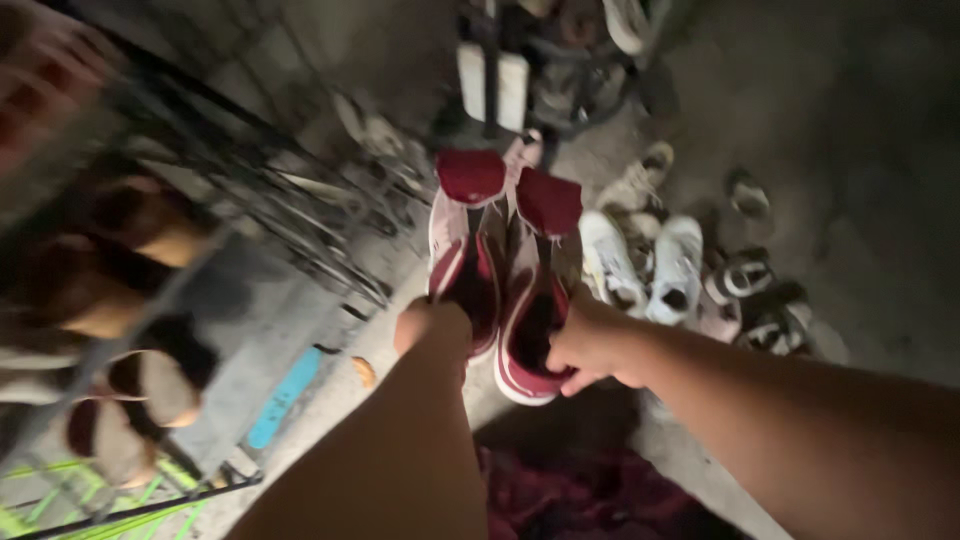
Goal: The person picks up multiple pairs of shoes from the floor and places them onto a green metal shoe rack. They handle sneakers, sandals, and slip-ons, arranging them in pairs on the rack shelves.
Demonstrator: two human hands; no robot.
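Note:
I hold a pair of dark red and white sneakers out in front of me, toes pointing away. My left hand (pixel 432 325) grips the heel of the left red sneaker (pixel 462 235). My right hand (pixel 590 345) grips the heel rim of the right red sneaker (pixel 535 290). The two shoes hang side by side, touching, above a dim concrete floor. Both forearms reach up from the bottom of the view.
A metal shoe rack (pixel 250 170) with brown shoes (pixel 120 220) stands at the left. White sneakers (pixel 645 265) and several sandals (pixel 760 290) lie on the floor at the right. A second rack (pixel 545 70) stands at the back. A dark red cloth (pixel 580 490) lies below.

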